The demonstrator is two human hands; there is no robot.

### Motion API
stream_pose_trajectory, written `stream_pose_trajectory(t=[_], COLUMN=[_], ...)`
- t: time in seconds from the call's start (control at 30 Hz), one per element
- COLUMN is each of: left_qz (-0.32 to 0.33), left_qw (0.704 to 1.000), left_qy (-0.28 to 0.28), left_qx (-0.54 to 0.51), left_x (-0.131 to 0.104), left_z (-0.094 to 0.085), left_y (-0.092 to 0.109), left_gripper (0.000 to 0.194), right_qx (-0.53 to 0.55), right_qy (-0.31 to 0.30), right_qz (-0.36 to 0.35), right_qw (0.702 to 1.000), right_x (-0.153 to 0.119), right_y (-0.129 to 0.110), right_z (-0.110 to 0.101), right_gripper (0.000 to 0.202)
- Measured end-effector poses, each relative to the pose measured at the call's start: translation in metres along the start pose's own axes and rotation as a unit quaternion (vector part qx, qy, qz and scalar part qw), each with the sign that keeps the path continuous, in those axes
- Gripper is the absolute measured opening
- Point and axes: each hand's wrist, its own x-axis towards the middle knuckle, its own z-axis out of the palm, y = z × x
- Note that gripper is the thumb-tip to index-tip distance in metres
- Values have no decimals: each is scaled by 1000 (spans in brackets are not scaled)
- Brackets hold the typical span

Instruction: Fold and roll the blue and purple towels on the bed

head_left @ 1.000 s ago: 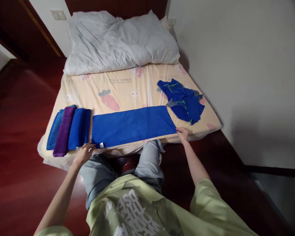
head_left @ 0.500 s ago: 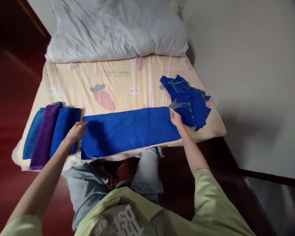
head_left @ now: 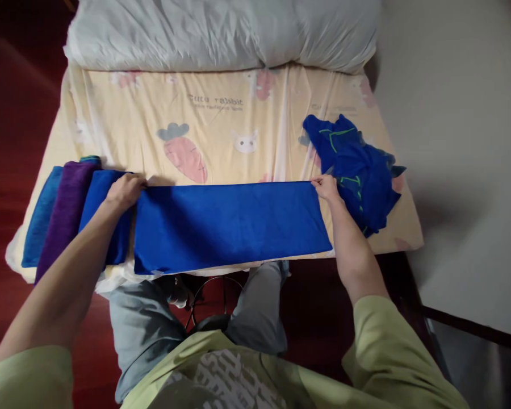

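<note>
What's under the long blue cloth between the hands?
The long blue cloth lies on the yellow printed sheet, which shows along its far edge. What is directly beneath is covered, so I can't tell whether anything else lies there.

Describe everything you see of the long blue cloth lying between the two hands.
The blue cloth is a long, plain rectangle with a soft, towel-like look, faintly creased, with a shadow over its left part. It lies spread nearly flat along the near edge of the bed, on the patterned sheet, its long sides running left to right. The left hand appears to pinch its far left corner, and the right hand pinches its far right corner. Whether it is doubled over is unclear.
</note>
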Motion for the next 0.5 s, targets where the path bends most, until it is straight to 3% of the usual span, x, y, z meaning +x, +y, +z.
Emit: stream_pose_trajectory(t=[0.1,0.23,0.37,0.43,0.5], left_qz=[-86,-150,-146,-115,-89], left_qw=[996,986,983,986,989], left_qy=[6,55,92,97,95], left_qx=[0,-42,-65,-69,-74], left_x=[5,5,-14,-27,-40], left_z=[-19,-30,-5,15,34], left_y=[10,43,78,88,95], left_gripper=[33,36,47,56,62], right_qx=[-13,-9,3,-5,-15], right_qy=[70,103,137,143,109], right_qz=[3,43,47,18,-42], right_qw=[997,994,990,990,993], right_x=[2,0,-25,-51,-84], right_y=[-8,-25,-48,-67,-89], right_z=[3,17,36,47,58], right_gripper=[20,22,38,50,56])
